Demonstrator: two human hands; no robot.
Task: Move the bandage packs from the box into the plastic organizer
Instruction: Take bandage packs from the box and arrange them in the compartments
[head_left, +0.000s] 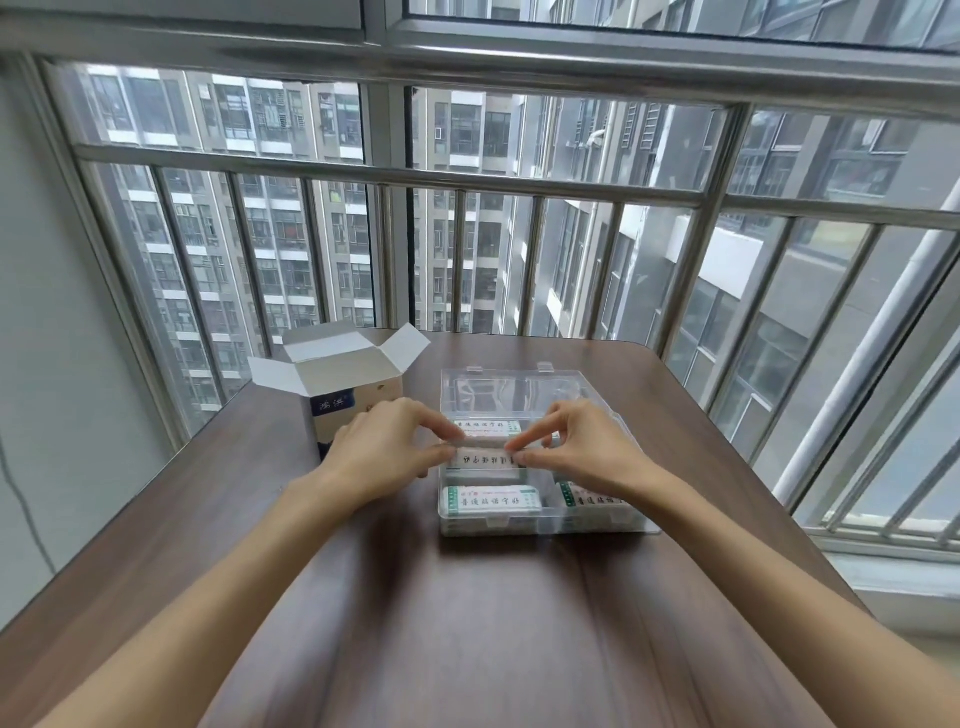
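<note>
We hold one white paper bandage pack with green print (484, 460) by its ends, left hand (384, 451) and right hand (582, 447) each pinching it with curled fingers, so it stays level over the clear plastic lidded organizer (545, 525) on the brown wooden table (467, 623). It seems to hover above a middle compartment; other packs already lie inside. The opened grey cardboard box (345, 387) stands just left.

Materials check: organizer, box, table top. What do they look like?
Organizer: clear, glossy hard plastic; the packs and dividers show through its walls. Box: thin cardboard with a printed outside; the open flaps show a plain grey inside and sharp folds. Table: dark wood-grain surface with a soft sheen; whether it is solid wood or laminate cannot be told.
</note>
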